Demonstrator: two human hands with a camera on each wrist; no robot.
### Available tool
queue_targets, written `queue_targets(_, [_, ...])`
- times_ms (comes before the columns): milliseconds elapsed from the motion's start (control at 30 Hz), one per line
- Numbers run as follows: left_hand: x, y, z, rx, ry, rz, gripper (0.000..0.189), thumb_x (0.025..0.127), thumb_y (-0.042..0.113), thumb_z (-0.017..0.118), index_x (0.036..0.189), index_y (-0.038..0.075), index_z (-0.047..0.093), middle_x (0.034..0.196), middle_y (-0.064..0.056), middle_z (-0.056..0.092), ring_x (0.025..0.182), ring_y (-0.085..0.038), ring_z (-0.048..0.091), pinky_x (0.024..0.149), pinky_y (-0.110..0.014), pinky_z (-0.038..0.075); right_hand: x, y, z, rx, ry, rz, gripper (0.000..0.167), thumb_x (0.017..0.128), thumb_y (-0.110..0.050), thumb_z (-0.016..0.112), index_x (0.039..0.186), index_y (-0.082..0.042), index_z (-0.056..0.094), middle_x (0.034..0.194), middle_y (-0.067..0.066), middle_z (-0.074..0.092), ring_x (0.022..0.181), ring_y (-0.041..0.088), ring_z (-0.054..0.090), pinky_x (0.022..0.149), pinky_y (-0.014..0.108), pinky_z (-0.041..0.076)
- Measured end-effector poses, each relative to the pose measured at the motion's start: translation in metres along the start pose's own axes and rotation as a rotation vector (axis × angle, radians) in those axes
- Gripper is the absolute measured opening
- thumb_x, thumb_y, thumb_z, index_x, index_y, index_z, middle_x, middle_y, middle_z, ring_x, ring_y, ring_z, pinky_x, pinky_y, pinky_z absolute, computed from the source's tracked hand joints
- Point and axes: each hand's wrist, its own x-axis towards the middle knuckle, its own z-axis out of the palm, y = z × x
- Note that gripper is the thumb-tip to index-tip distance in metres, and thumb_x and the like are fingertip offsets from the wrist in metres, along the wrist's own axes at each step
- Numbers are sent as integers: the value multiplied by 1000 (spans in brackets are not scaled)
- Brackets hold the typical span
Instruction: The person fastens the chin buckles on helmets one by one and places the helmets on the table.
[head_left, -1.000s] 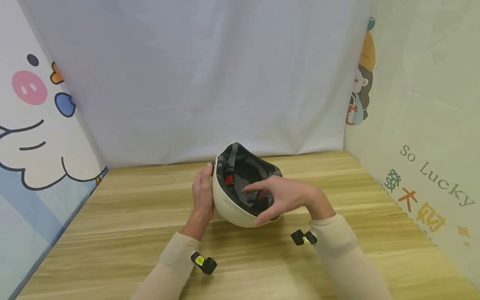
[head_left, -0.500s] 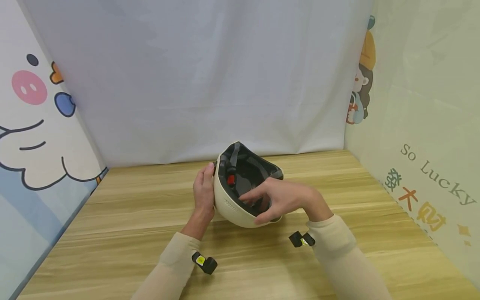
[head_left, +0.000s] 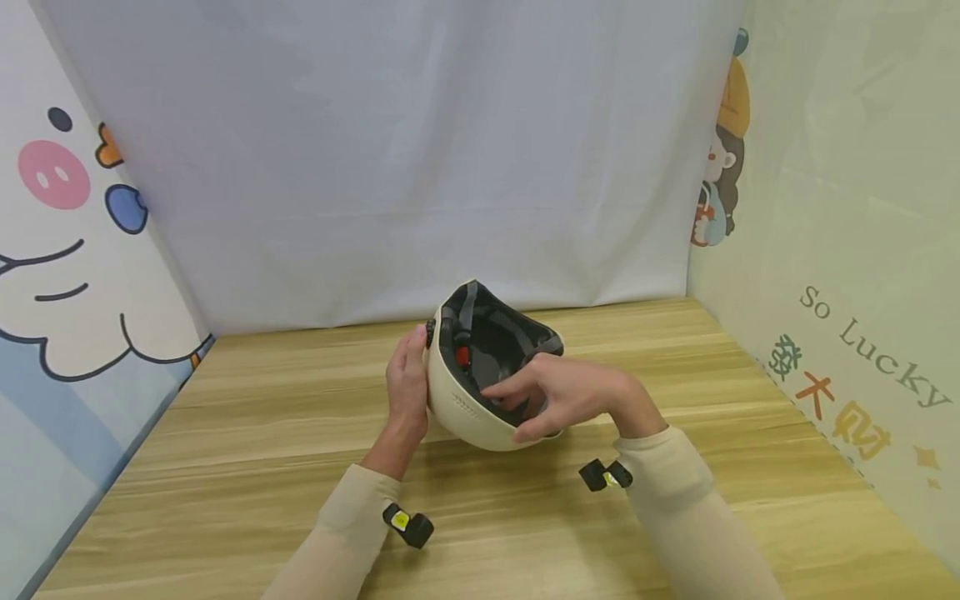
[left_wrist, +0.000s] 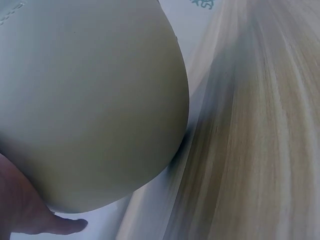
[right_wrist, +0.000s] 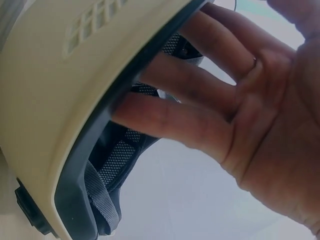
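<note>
A cream helmet [head_left: 459,408] lies tilted on the table, its hollow side up and toward the right. Inside show black padding [head_left: 491,329], grey webbing straps [right_wrist: 102,197] and a red buckle piece [head_left: 462,357]. My left hand [head_left: 407,379] rests against the shell's left side with fingers fairly straight, just below a black knob [head_left: 431,333] on the shell. My right hand [head_left: 573,390] reaches over the near right rim, its extended fingers [right_wrist: 175,122] inside the helmet. The rim and padding hide those fingertips; the thumb stays outside, near the shell.
The wood-grain table [head_left: 262,467] reaches back to a white curtain [head_left: 450,167]. Printed panels stand at both sides, a cartoon panel [head_left: 67,275] on the left and a lettered panel [head_left: 840,250] on the right. Each wrist carries a small black camera [head_left: 408,525].
My right hand's fingers have dipped slightly further into the helmet and then stay nearly still. The left hand keeps its place on the shell.
</note>
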Motion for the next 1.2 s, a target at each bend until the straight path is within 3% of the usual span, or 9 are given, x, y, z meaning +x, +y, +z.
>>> queue_targets(267, [-1, 0, 2, 5, -141, 12, 43, 98, 36, 40, 133, 15, 54, 133, 6, 50, 125, -7, 39, 104, -25, 25, -5, 7, -1, 59, 36, 5, 56, 83, -21, 71, 133, -5, 51, 114, 9, 62, 85, 12, 65, 71, 29, 53])
queue_targets(467, [-1, -2, 2, 19, -128, -62, 61, 95, 40, 45, 142, 3, 36, 145, -6, 34, 133, -15, 26, 107, -29, 18, -6, 8, -2, 101, 40, 13, 57, 82, -21, 72, 133, -4, 51, 114, 10, 62, 81, 12, 66, 71, 31, 53])
queue_targets(600, [-1, -8, 0, -11, -137, -79, 58, 93, 45, 46, 134, 4, 46, 133, -11, 44, 123, -20, 37, 103, -32, 25, -6, 11, -3, 114, 45, 14, 58, 82, -20, 72, 133, -4, 51, 115, 10, 62, 85, 13, 66, 71, 33, 53])
queue_targets(700, [0, -12, 1, -99, -176, -59, 46, 94, 45, 45, 119, 8, 57, 116, -10, 52, 108, -21, 46, 95, -32, 33, -6, 13, -3, 122, 47, 10, 58, 82, -20, 73, 133, -4, 51, 115, 9, 62, 86, 14, 65, 70, 34, 53])
queue_targets(800, [2, -15, 3, -171, -207, -72, 41, 94, 45, 45, 113, 11, 58, 110, -7, 52, 101, -20, 48, 90, -31, 36, -6, 13, -4, 136, 42, 11, 58, 82, -21, 73, 133, -5, 51, 115, 8, 62, 85, 15, 66, 69, 36, 53])
queue_targets(1067, [2, -18, 1, -186, -214, -150, 44, 94, 49, 44, 121, 15, 55, 120, -4, 49, 110, -17, 44, 96, -31, 31, -7, 11, -4, 148, 41, 10, 56, 82, -16, 73, 132, -2, 51, 116, 11, 61, 92, 16, 64, 70, 38, 53])
queue_targets(1200, [2, -18, 1, -200, -229, -194, 46, 95, 46, 40, 129, 18, 50, 129, -1, 46, 119, -14, 39, 101, -32, 25, -9, 13, -5, 156, 49, 52, 61, 80, -18, 73, 135, -5, 49, 117, 9, 61, 94, 15, 63, 70, 37, 53])
